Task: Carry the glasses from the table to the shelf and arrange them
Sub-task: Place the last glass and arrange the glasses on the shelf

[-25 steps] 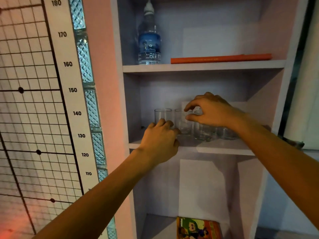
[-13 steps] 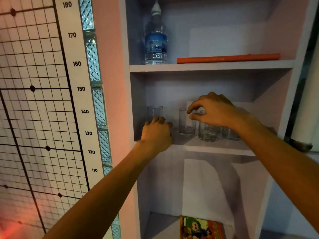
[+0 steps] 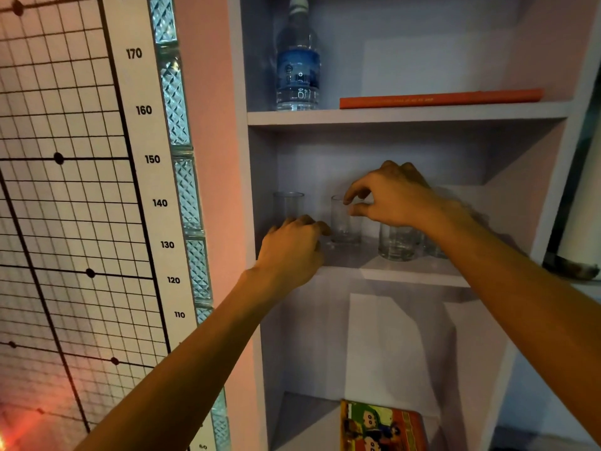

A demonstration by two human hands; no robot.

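Observation:
Several clear drinking glasses stand in a row on the middle shelf (image 3: 406, 271) of a white cabinet. My left hand (image 3: 292, 249) is curled around the base of the leftmost glass (image 3: 288, 206), near the cabinet's left wall. My right hand (image 3: 393, 196) reaches in from the right and pinches the rim of the second glass (image 3: 344, 222) between thumb and index finger. A third glass (image 3: 398, 242) stands under my right palm. A fourth glass (image 3: 434, 249) is mostly hidden behind my right wrist.
On the upper shelf stand a water bottle (image 3: 297, 66) and a flat orange book (image 3: 439, 97). A colourful book (image 3: 380, 424) lies on the bottom shelf. A height chart (image 3: 143, 157) and a strip of glass blocks (image 3: 182, 190) cover the wall at left.
My left hand has slid the leftmost glass to the left, away from the others. My right hand has moved from above the third glass to the second glass's rim.

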